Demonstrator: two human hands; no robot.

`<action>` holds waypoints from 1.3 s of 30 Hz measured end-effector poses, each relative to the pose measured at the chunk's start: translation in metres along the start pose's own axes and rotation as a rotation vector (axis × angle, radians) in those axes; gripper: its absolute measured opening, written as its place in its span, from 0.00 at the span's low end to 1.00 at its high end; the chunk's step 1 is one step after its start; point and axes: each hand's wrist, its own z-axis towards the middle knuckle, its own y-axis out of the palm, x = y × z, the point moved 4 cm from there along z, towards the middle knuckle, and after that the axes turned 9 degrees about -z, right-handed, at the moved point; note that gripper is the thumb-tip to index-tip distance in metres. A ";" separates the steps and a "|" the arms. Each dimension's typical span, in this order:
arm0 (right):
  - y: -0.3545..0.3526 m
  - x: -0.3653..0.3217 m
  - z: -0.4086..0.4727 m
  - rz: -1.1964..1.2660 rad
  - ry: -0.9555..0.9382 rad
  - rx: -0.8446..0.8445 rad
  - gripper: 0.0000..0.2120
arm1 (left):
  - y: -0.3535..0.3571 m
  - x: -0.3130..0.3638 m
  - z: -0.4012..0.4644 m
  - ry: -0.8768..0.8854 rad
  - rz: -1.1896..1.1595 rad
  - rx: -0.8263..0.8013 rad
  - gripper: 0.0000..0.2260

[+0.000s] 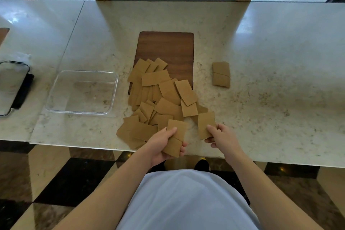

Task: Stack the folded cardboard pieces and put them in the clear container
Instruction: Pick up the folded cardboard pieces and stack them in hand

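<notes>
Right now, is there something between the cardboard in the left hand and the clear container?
Nothing visible blocks it. The left hand holds folded cardboard; the clear container sits open and empty to its left, past the loose pile's edge.

Left hand (164, 144) fingers curled, gripping; right hand (220, 135) pinching; both forearms extended forward.

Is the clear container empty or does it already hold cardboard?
Empty: only the marble countertop shows through the clear container; no cardboard lies inside.
</notes>
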 end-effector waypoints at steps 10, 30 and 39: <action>-0.015 -0.021 -0.004 -0.042 -0.078 0.018 0.08 | 0.000 0.006 0.007 0.087 -0.101 -0.134 0.20; 0.006 -0.067 -0.013 -0.344 -0.193 -0.190 0.16 | 0.015 0.023 0.001 0.083 0.073 -0.188 0.23; 0.030 -0.069 -0.012 -0.334 -0.137 -0.090 0.26 | 0.009 0.013 0.000 0.071 -0.111 -0.127 0.21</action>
